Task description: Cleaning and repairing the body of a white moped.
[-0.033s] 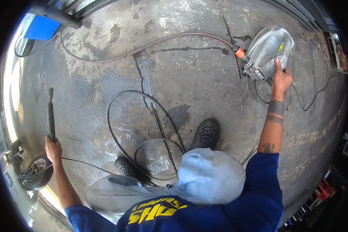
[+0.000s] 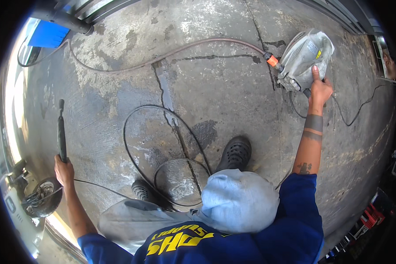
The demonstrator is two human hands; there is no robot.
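Note:
On the left, my left hand (image 2: 64, 171) is closed around the rear end of a black pressure washer spray gun (image 2: 62, 136). Its slim nozzle points away from me, above the floor. From that hand a thin black hose (image 2: 102, 187) runs back toward my legs. At the far right stands a grey pressure washer (image 2: 307, 55), dusty and with a yellow label. My right hand (image 2: 321, 91) grips its near end, thumb on the casing; the other fingers are mostly hidden. An orange hose connector (image 2: 272, 60) joins the washer's left side.
A reddish water hose (image 2: 171, 53) crosses the far floor from the connector. Black hose loops (image 2: 126, 121) lie before my shoes (image 2: 236, 154). A wheel (image 2: 48, 198) stands at the left, a blue panel (image 2: 49, 33) far left. Red items (image 2: 373, 214) sit at the lower right edge.
My left hand and the spray gun have shifted slightly to the right. My right hand stays on the pressure washer.

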